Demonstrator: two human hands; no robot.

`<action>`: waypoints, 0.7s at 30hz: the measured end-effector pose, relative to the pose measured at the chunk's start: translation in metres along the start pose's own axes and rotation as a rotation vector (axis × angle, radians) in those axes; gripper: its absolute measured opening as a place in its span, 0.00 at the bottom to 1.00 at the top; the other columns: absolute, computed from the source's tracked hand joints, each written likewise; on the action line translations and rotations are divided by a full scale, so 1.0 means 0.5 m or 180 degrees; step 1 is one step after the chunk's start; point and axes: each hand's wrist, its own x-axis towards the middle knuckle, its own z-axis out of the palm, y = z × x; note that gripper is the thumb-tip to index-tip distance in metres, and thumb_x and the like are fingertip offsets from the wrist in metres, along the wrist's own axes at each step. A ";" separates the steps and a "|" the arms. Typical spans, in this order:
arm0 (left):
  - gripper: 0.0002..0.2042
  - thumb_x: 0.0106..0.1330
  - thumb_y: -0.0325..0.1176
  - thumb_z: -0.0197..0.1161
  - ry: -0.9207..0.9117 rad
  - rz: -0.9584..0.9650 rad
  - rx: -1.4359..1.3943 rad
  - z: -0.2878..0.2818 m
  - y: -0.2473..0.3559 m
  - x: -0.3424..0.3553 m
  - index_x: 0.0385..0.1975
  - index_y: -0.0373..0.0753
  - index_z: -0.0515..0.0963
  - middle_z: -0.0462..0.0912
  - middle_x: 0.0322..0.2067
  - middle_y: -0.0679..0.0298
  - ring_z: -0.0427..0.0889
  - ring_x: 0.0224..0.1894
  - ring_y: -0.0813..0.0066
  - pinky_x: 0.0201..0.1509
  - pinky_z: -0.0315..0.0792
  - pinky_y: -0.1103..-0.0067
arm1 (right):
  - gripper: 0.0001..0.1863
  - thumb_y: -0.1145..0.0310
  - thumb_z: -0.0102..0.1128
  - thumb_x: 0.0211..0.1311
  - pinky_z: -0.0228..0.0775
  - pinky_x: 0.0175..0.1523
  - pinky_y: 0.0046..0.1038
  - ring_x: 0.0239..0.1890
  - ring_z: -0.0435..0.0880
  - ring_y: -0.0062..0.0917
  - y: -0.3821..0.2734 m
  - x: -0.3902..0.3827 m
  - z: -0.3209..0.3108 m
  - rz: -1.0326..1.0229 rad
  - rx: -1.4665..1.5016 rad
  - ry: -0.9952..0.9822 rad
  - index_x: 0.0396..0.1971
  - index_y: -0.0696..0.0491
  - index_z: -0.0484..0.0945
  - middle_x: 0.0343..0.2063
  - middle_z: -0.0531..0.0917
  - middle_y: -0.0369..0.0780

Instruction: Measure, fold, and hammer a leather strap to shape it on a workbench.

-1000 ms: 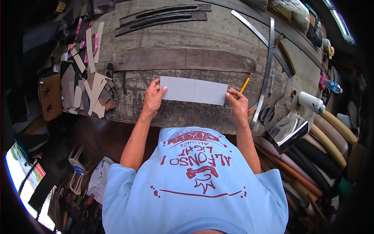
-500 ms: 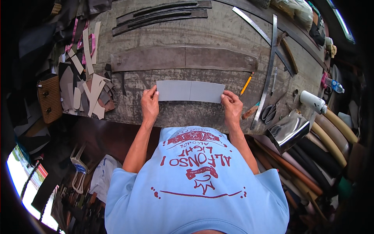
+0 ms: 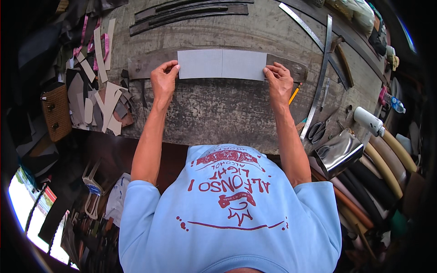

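Observation:
A pale grey rectangular card (image 3: 200,65) with a line across its middle lies over, or just above, a long dark brown strip (image 3: 148,64). The strip's two ends show past the card; its centre is covered. My left hand (image 3: 164,83) pinches the card's left end between thumb and fingers. At the opposite end, my right hand (image 3: 279,83) grips it the same way. Close to my right wrist a yellow pencil (image 3: 295,93) rests on the worn table (image 3: 214,109).
Metal rulers (image 3: 318,82), a hammer (image 3: 343,66) and black scissors (image 3: 317,131) lie to the right. Offcuts (image 3: 107,102) pile up at left beside a woven brown case (image 3: 56,111). Dark curved strips (image 3: 191,18) lie at the back; rolls of material (image 3: 384,159) stand at lower right.
Both hands have carried the grey card away from my body, from the bare table near the front edge to over the brown strip. Both grips stay closed.

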 end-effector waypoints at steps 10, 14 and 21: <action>0.10 0.60 0.27 0.69 -0.0022 -0.0060 0.0316 0.003 -0.003 0.041 0.40 0.30 0.86 0.86 0.30 0.63 0.79 0.28 0.81 0.32 0.73 0.80 | 0.13 0.65 0.67 0.60 0.72 0.60 0.36 0.57 0.77 0.37 0.035 0.021 0.028 -0.0527 -0.0821 0.0205 0.38 0.58 0.86 0.58 0.71 0.45; 0.10 0.60 0.27 0.68 -0.0036 -0.0055 0.0463 0.002 -0.003 0.043 0.40 0.31 0.86 0.87 0.30 0.62 0.79 0.28 0.80 0.32 0.74 0.80 | 0.12 0.64 0.67 0.60 0.67 0.64 0.40 0.62 0.71 0.40 0.044 0.020 0.032 -0.0587 -0.1023 0.0198 0.38 0.56 0.87 0.59 0.70 0.45; 0.10 0.60 0.28 0.69 -0.0031 -0.0081 0.0473 0.000 -0.017 0.051 0.40 0.32 0.86 0.87 0.30 0.62 0.80 0.29 0.79 0.33 0.74 0.79 | 0.12 0.62 0.67 0.61 0.63 0.66 0.41 0.65 0.66 0.39 0.049 0.017 0.039 -0.0543 -0.0970 0.0181 0.38 0.55 0.87 0.60 0.68 0.43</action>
